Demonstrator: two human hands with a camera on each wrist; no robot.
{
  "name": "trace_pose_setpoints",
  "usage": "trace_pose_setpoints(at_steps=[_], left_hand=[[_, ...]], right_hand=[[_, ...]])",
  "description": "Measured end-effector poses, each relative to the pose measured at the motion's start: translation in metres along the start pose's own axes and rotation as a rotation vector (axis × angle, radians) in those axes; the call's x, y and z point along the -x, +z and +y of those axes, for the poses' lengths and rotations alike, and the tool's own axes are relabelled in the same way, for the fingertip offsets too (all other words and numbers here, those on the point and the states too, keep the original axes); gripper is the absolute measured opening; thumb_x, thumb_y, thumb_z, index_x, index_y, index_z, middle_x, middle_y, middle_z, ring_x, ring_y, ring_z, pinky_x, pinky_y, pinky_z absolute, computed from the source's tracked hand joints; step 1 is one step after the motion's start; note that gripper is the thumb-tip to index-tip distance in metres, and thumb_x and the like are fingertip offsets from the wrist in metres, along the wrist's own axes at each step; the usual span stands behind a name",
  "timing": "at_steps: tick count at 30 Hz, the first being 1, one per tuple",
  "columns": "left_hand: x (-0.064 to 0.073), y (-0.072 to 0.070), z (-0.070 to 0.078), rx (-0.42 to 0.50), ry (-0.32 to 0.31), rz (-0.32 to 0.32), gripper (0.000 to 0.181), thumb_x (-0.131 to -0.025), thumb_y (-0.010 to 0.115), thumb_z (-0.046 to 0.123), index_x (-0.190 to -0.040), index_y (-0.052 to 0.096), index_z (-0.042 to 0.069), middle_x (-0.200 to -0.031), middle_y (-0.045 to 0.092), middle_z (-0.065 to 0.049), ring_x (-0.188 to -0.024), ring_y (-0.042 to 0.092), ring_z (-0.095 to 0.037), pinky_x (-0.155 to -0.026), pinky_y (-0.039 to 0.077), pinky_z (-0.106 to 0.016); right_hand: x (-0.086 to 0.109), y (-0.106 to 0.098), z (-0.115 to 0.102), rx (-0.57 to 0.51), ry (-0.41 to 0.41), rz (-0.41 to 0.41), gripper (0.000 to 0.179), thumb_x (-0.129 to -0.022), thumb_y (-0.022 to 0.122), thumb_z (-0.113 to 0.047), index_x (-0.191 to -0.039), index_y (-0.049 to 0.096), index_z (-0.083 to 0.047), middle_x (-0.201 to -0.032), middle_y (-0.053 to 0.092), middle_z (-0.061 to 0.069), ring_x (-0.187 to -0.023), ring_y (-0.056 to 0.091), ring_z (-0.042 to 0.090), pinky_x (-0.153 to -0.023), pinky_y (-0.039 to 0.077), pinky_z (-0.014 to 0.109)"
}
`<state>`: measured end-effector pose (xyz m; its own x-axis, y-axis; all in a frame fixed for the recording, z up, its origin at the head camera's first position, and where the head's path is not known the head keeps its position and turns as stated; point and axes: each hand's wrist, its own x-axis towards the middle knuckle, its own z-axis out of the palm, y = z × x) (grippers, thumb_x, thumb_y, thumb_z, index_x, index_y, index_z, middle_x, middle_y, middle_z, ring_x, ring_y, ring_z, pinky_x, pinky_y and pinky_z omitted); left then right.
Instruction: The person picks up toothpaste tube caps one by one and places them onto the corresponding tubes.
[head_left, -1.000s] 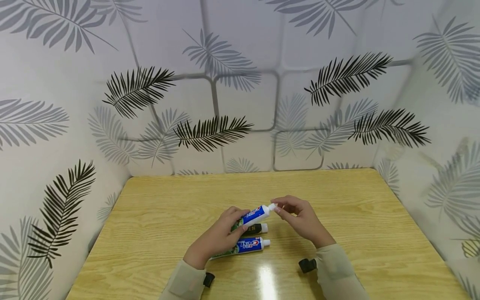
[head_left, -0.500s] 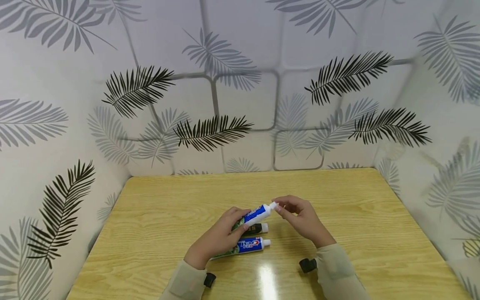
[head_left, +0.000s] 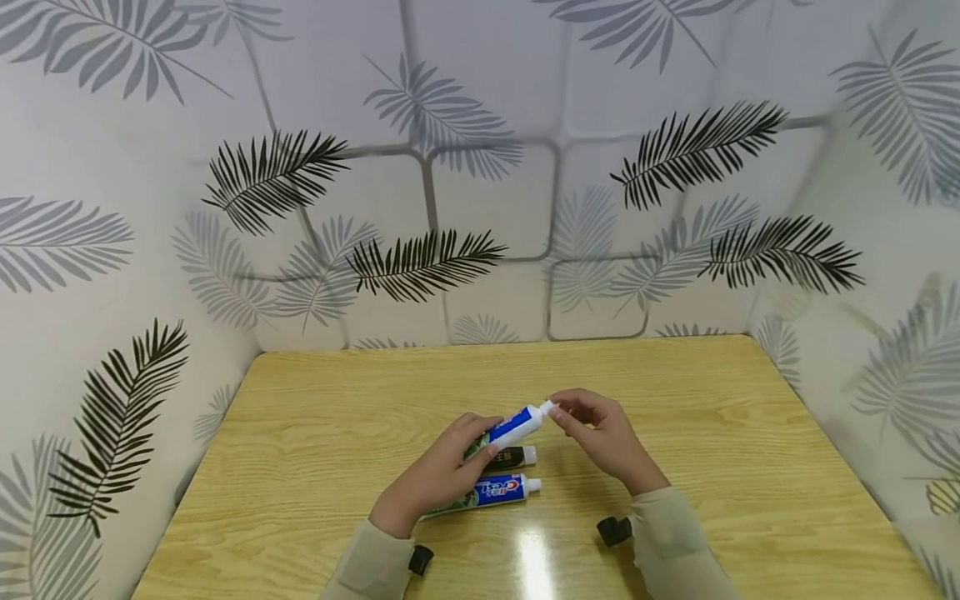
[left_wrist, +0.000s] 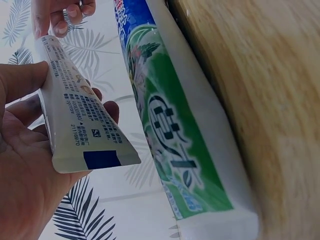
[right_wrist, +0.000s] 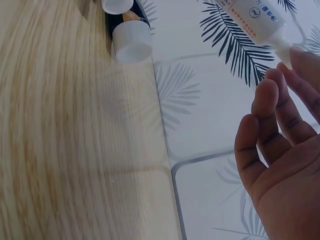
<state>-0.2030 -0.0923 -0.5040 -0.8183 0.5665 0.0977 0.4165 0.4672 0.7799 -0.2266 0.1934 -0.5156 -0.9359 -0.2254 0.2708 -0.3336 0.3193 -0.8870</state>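
My left hand [head_left: 438,471] grips a blue, green and white toothpaste tube [head_left: 515,427] by its body, raised off the table and tilted with the cap end up to the right. In the left wrist view the held tube's printed white back [left_wrist: 82,110] and flat crimped end face the camera. My right hand [head_left: 603,433] pinches the small white cap [head_left: 548,408] between thumb and forefinger; the other fingers curl loosely below, as the right wrist view shows. Beneath the left hand lie a black toothpaste tube [head_left: 512,457] with a white cap and another blue-green toothpaste tube [head_left: 501,490], both partly covered by the hand.
The wood-grain table [head_left: 337,400] spreads out around the tubes. Leaf-patterned wall covering [head_left: 495,200] rises behind its back edge and along both sides. Black wrist mounts [head_left: 615,531] jut from the sleeves near the table top.
The held tube's cap end and the right fingertips have shifted very slightly up and right, and the tube has rolled to show more of its white side. The two lying tubes stay put.
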Motion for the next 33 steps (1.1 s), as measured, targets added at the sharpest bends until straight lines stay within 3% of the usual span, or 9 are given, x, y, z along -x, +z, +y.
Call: trace_pose_setpoints(at_steps=[5,14,20,28,33], left_hand=[[-0.0008,0.0006,-0.0001,0.02,-0.006,0.002,0.049,-0.115,0.049,0.029,-0.16,0.046,0.012,-0.139,0.058,-0.002,-0.109,0.057,-0.016,-0.092,0.052,-0.033],[-0.0019,0.0019,0.0007,0.047,-0.014,-0.01,0.05,-0.115,0.048,0.029,-0.161,0.045,0.011,-0.137,0.057,-0.002,-0.103,0.057,-0.016,-0.085,0.053,-0.029],[-0.0009,0.0011,0.0052,0.034,-0.022,-0.003,0.049,-0.115,0.048,0.029,-0.161,0.045,0.016,-0.137,0.058,0.0,-0.104,0.057,-0.015,-0.087,0.052,-0.03],[0.0,0.0014,0.008,0.02,-0.022,0.011,0.049,-0.115,0.048,0.03,-0.161,0.046,0.014,-0.138,0.059,-0.001,-0.109,0.057,-0.015,-0.092,0.052,-0.034],[-0.0002,0.0021,0.0074,0.007,-0.006,0.014,0.048,-0.115,0.048,0.028,-0.16,0.047,0.01,-0.138,0.059,-0.004,-0.108,0.057,-0.016,-0.091,0.052,-0.034]], right_hand=[[-0.0001,0.0007,-0.0017,0.01,-0.013,0.013,0.017,-0.105,0.069,-0.021,-0.12,0.075,-0.016,-0.098,0.072,0.011,-0.077,0.065,0.021,-0.069,0.057,0.027],[-0.0002,0.0029,-0.0029,0.023,-0.032,0.028,0.014,-0.107,0.067,-0.021,-0.119,0.073,-0.017,-0.1,0.072,0.012,-0.075,0.064,0.031,-0.066,0.055,0.027],[-0.0007,0.0036,-0.0019,0.034,-0.031,0.043,0.012,-0.107,0.066,-0.022,-0.117,0.073,-0.018,-0.098,0.072,0.008,-0.074,0.063,0.025,-0.066,0.055,0.027],[-0.0007,0.0053,-0.0045,0.014,0.009,0.008,0.011,-0.109,0.063,-0.026,-0.116,0.068,-0.019,-0.099,0.069,0.009,-0.079,0.064,0.042,-0.067,0.055,0.03],[-0.0002,0.0061,-0.0055,-0.002,0.01,-0.031,0.011,-0.111,0.058,-0.025,-0.117,0.064,-0.018,-0.099,0.068,0.008,-0.078,0.065,0.033,-0.069,0.058,0.039]])
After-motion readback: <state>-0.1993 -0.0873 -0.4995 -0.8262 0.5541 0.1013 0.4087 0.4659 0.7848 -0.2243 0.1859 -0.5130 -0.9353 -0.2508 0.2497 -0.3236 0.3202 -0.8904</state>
